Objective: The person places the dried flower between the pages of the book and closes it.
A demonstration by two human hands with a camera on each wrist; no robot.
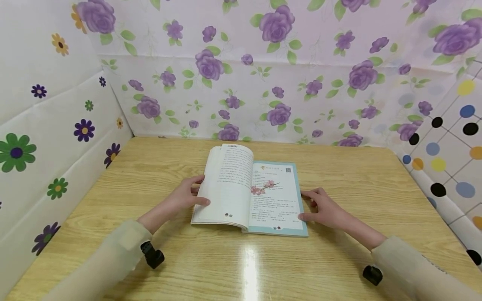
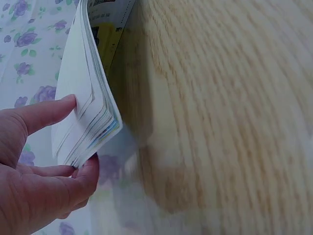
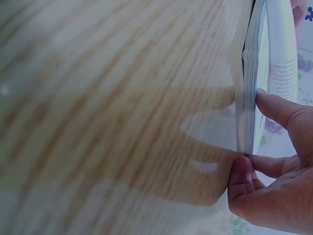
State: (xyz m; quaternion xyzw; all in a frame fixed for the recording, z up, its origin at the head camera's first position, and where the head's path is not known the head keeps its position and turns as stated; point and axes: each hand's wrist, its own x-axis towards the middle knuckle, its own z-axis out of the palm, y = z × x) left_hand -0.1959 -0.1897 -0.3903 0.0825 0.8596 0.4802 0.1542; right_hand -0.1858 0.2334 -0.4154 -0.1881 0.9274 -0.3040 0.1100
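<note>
An open book lies on the wooden table, its right page printed with text, a pink blossom branch and a light blue border. The left-hand stack of pages is raised and curves over from the spine. My left hand grips that stack by its outer edge; in the left wrist view its thumb presses the top page while the fingers are curled beneath. At the right edge, my right hand holds the book. Its thumb rests on the page side, with the other fingers bent against the lower edge.
The wooden table extends around the book on all sides. Behind it hangs a wall cloth with purple roses; patterned cloths also stand at left and right. Small black cameras are strapped at both wrists.
</note>
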